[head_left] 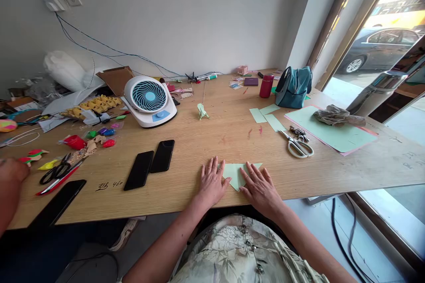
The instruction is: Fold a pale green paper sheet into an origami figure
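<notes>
A pale green paper (236, 173), folded into a downward-pointing triangle, lies on the wooden table (212, 141) near its front edge. My left hand (211, 181) rests flat on the paper's left side with fingers spread. My right hand (260, 185) presses flat on its right side, fingers also apart. Neither hand grips anything. A small folded green paper figure (202, 111) stands farther back at the table's middle.
White-handled scissors (298, 145) and keys lie right of my hands, beside green paper sheets (332, 130) and strips (267, 117). Two black phones (151, 163) sit to the left, a third (58, 203) nearer the edge. A white fan (149, 99), teal bag (294, 86) and red cup (266, 85) stand behind. Another person's hand (11, 172) is at far left.
</notes>
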{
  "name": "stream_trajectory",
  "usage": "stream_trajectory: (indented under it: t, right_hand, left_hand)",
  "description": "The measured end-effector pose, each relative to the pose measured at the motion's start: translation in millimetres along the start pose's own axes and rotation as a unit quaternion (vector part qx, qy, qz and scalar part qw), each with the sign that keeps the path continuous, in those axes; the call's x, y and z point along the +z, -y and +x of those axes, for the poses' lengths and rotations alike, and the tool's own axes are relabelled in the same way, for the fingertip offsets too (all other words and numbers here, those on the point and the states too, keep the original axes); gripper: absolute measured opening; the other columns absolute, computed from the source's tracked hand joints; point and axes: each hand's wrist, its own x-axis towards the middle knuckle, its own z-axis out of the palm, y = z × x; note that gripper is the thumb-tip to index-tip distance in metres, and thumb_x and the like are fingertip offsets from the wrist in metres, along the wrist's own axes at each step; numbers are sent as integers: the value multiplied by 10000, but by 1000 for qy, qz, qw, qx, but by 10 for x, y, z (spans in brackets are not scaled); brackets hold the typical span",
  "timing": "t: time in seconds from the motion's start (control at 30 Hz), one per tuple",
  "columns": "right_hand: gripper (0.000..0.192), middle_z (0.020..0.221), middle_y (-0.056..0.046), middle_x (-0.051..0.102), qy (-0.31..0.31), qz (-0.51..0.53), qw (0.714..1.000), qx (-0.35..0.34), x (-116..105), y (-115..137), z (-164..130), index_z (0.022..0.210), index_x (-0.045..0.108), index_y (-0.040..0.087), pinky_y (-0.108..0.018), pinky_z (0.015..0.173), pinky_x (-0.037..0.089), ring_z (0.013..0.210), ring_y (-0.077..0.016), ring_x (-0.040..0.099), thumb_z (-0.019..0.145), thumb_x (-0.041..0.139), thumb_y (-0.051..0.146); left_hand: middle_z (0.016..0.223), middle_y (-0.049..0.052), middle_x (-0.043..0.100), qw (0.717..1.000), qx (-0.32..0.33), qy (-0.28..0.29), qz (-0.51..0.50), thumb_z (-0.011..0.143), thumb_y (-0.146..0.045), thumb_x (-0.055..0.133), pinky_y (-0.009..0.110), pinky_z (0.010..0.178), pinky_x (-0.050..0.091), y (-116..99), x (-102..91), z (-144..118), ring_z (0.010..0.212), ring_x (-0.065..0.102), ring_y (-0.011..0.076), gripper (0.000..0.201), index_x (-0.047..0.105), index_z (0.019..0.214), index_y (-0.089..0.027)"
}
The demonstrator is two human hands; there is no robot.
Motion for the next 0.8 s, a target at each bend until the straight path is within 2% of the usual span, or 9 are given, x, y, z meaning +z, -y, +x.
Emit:
stream_trajectory:
  t: [0.13,0.3,0.4,0.53,0.63,0.7,0.8]
  right_hand:
    - [588,1587,-124,289,21,-9,997,74,-54,-281,-3,1516,343,166,-583,1166,140,1464,-292,264,1008,308,461]
    - [528,1541,-108,403,47,31,995,78,-257,-477,97,1478,399,206,-544,1139,238,1424,-281,343,1008,302,426]
    - [499,1407,-160,540,34,91,992,78,-381,-441,240,1385,506,170,-480,1062,347,1288,-315,491,972,409,431]
    - [345,1095,-162,655,35,180,976,115,-426,-387,434,1103,663,154,-400,888,441,1026,-309,610,820,637,349]
    - [173,928,-94,685,41,229,965,122,-408,-372,503,930,672,178,-330,759,450,855,-242,627,776,625,242]
    - [107,845,-43,688,41,273,954,116,-415,-354,501,857,656,196,-290,692,437,760,-193,611,786,585,232]
    - [156,754,-3,659,31,327,938,108,-470,-311,453,827,638,206,-264,612,416,650,-153,559,839,530,317]
  left_hand:
    - [1622,142,177,1000,5,13,0,986,-543,317,569,1169,215,3,-10,5,1490,190,319,664,258,1545,-190]
    - [1627,146,150,999,2,39,-4,989,-517,335,589,1169,194,-12,-54,23,1496,157,331,663,230,1552,-184]
    - [1625,154,149,998,3,57,-8,988,-513,347,595,1167,186,-20,-92,32,1499,146,331,661,243,1548,-177]
    - [1614,174,188,998,8,64,-12,979,-518,379,605,1161,177,2,-148,43,1491,162,347,663,285,1532,-165]
    - [1583,186,280,998,38,50,-24,963,-521,429,613,1153,170,26,-229,104,1474,204,358,639,377,1486,-157]
    - [1519,170,404,996,67,34,-46,929,-508,517,584,1147,202,34,-308,192,1432,297,344,573,495,1398,-179]
    - [1218,99,657,988,76,39,-130,848,-427,664,484,1079,331,36,-439,367,1206,542,284,339,680,1113,-215]
